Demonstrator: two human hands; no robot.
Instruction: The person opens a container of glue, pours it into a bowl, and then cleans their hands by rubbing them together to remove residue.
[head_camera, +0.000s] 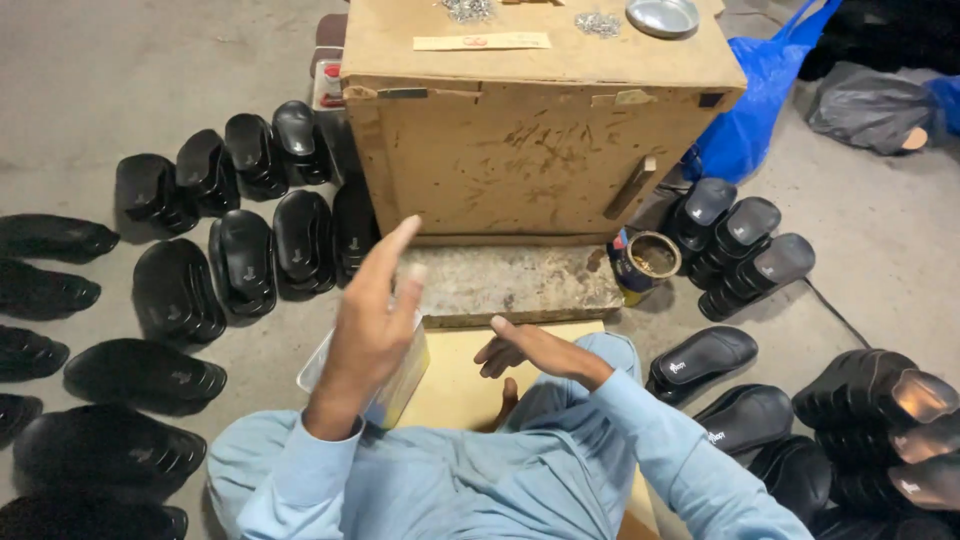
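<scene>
a grey concrete floor (120, 80) spreads around a worn plywood box (530, 150) that stands straight ahead of the person; on the box's top lie a pale paper strip (482, 41), two small heaps of metal tacks (597, 24) and a shallow metal dish (662, 15); a rough stone slab (510, 283) lies at the box's foot, a yellow board (455, 375) just in front of that; an open tin (646, 262) stands at the box's lower right corner, a blue plastic bag (750, 110) to the right of the box; rows of black shoe soles (250, 200) lie left of the box, more black shoes (745, 240) and soles to its right; the left hand (375, 320) is raised below the box front, fingers spread and pointing up, not closed on anything; just beside and behind it is a clear plastic container (400, 385) with a yellowish inside, resting at the yellow board's left edge; whether the palm touches it cannot be told; the right hand (525, 350) hovers loosely open over the board, empty, the two hands apart; light blue sleeves (640, 430) cover both arms; the container is mostly hidden by the hand and wrist, its contents unclear; the shoes at the frame's left and right edges are cut off.
</scene>
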